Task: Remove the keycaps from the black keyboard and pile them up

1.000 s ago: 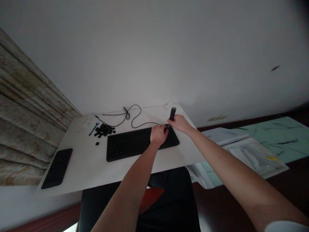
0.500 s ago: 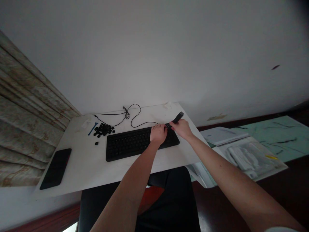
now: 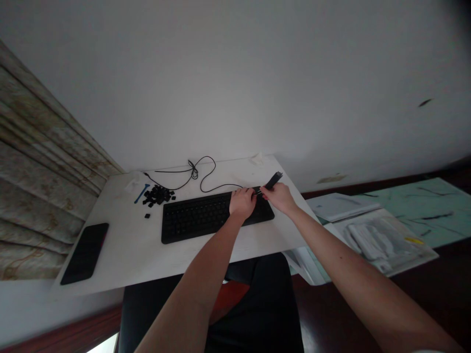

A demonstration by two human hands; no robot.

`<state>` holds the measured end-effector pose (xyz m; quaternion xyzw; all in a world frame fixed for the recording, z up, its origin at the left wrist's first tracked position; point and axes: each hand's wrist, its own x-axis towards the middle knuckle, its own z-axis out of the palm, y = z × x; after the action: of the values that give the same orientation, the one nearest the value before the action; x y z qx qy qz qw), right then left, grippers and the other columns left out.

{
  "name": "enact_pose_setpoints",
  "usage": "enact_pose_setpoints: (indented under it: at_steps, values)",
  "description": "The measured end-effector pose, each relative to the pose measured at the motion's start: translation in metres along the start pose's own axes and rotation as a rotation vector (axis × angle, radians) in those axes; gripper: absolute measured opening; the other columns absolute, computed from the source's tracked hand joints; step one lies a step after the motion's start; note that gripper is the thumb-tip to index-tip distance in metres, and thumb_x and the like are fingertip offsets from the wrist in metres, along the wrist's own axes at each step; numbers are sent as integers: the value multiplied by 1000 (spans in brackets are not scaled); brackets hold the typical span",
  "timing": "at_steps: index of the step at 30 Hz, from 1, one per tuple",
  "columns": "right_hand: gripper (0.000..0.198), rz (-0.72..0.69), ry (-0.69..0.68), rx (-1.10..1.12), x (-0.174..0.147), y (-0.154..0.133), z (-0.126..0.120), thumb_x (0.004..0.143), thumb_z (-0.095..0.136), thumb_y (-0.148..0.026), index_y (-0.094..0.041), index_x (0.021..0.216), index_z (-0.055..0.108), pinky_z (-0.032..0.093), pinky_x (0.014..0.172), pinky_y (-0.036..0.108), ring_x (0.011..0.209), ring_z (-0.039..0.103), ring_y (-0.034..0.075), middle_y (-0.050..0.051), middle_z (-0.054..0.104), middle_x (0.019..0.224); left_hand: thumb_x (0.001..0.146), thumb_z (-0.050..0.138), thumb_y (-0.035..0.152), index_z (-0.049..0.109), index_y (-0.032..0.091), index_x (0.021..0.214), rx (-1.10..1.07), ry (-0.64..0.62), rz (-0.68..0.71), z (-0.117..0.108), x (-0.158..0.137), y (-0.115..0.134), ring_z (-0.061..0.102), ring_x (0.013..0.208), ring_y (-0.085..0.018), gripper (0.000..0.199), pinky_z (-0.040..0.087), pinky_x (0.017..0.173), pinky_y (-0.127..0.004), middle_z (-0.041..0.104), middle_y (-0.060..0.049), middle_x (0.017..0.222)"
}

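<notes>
A white table against a pale wall, open room between its front edge and the keyboard; the left hand rests thereon, grip unclear; the right hand clamps a black-handled tool

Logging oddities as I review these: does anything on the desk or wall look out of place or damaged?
One black piece lies apart from the black heap near the keyboard; they look like loose keycaps. On the wall, a dark mark at right and a discoloured patch low down break the plain surface, possibly damage.
</notes>
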<state>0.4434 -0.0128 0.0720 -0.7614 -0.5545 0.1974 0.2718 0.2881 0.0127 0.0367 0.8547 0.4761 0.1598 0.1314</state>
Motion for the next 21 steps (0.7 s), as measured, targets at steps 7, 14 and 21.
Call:
enact_pose_setpoints:
  at_steps: [7,14,21]
  values:
    - [22,-32,-142,-112,12,-15,-10,93,64,-26,-13,77,72,52,59,21,70,76,21,9,75,69,103,47,34,66,25,116,2,-16,-6,-2,0,0,60,112,-25,25,45,97,-40,70,-7,114]
    - [12,4,-334,-107,42,-33,-10,85,74,-22,-10,84,73,53,52,21,60,73,20,8,71,62,103,47,34,65,23,118,5,-34,-18,-2,0,-1,60,115,-26,26,45,99,-41,69,-9,117]
    - [15,-43,-387,-217,43,-42,-11,87,68,-21,-11,77,73,52,56,24,61,71,20,10,72,65,102,48,36,64,21,120,-5,-20,-30,-2,0,0,61,114,-27,28,45,99,-41,70,-11,113]
